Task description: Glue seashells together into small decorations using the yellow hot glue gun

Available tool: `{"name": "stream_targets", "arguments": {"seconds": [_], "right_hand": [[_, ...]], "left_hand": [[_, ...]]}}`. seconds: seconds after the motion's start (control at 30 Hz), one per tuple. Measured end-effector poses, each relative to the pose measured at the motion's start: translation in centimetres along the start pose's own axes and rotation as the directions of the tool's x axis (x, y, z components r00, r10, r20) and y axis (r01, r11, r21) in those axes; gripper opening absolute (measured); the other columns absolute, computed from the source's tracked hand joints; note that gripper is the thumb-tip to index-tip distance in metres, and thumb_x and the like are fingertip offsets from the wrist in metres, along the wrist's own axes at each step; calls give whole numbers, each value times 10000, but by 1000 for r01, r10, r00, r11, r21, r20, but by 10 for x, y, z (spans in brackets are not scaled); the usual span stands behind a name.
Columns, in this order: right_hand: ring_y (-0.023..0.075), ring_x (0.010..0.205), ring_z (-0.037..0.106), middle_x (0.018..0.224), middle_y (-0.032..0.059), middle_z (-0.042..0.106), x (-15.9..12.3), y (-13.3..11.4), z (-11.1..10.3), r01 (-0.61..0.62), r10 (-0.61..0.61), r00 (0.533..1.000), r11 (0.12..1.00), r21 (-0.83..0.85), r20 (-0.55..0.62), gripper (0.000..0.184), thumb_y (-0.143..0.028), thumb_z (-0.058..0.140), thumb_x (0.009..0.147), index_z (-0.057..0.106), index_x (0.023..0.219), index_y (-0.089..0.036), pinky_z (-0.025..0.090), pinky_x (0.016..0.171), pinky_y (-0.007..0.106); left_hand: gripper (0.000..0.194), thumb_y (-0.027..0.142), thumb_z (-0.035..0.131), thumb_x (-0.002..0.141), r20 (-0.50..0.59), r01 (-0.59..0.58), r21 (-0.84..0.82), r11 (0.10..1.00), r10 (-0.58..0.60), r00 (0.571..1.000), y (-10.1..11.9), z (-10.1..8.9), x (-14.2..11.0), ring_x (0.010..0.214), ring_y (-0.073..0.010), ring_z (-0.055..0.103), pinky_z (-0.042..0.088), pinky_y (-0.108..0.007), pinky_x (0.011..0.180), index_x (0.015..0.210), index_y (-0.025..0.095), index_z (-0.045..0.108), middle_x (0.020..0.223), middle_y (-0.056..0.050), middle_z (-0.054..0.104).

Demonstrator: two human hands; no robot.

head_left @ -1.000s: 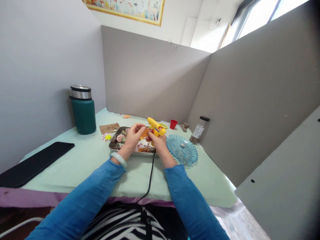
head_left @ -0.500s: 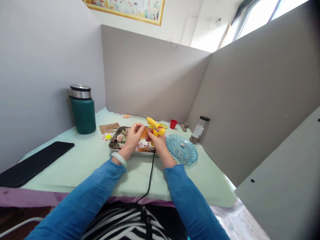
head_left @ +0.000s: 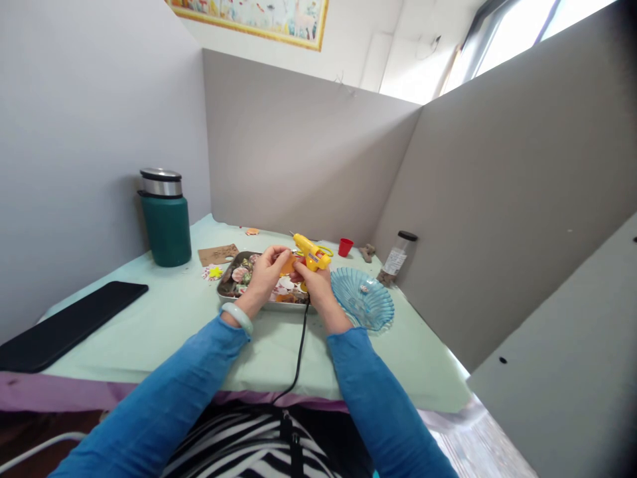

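A yellow glue gun (head_left: 312, 252) is gripped in my right hand (head_left: 317, 282), its nozzle tilted up and to the left, its black cord (head_left: 300, 352) running down over the table edge. Pinched between my left hand (head_left: 269, 269) and the fingertips of my right is a flat orange piece (head_left: 287, 265); its exact kind is hard to make out. Both hands are above a metal tray (head_left: 279, 307) filled with shells (head_left: 239, 274) and small cut pieces, and they hide part of it.
A blue shell-shaped plate (head_left: 381, 305) lies right of the tray, with a jar (head_left: 398, 259) and red cup (head_left: 345, 247) behind. At left stand a green bottle (head_left: 166, 229), a brown card (head_left: 216, 255), a yellow star (head_left: 215, 272) and a black mat (head_left: 74, 325). Grey panels (head_left: 308, 146) enclose the table.
The glue gun has shifted very slightly to the right, with its nozzle a little less visible. Both hands keep nearly the same place and hold.
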State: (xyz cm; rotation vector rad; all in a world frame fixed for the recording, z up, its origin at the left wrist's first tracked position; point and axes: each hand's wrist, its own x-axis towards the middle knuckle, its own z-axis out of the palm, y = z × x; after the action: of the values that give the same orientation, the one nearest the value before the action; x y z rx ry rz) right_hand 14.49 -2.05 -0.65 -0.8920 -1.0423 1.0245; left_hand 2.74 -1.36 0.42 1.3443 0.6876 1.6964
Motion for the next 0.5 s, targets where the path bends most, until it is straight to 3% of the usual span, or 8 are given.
{"name": "stream_targets", "arguments": {"seconds": [0.23, 0.5], "right_hand": [[130, 465, 616, 545, -12, 662, 2, 0, 0, -25, 25, 999, 1000, 4, -34, 197, -243, 750, 659, 646, 806, -165, 548, 510, 233], [127, 465, 612, 533, -17, 649, 2, -2, 1, -19, 20, 999, 999, 38, -36, 180, -253, 752, 651, 637, 759, -167, 540, 488, 222]], "left_hand": [[370, 471, 746, 715, 64, 23, 14, 1000, -24, 998, 0, 0, -1, 891, -193, 619, 489, -305, 825, 899, 158, 677, 906, -55, 690], [452, 371, 815, 627, 112, 71, -20, 997, -68, 991, 1, 2, -2, 904, -211, 658, 508, -333, 837, 983, 157, 635, 929, -57, 704]]}}
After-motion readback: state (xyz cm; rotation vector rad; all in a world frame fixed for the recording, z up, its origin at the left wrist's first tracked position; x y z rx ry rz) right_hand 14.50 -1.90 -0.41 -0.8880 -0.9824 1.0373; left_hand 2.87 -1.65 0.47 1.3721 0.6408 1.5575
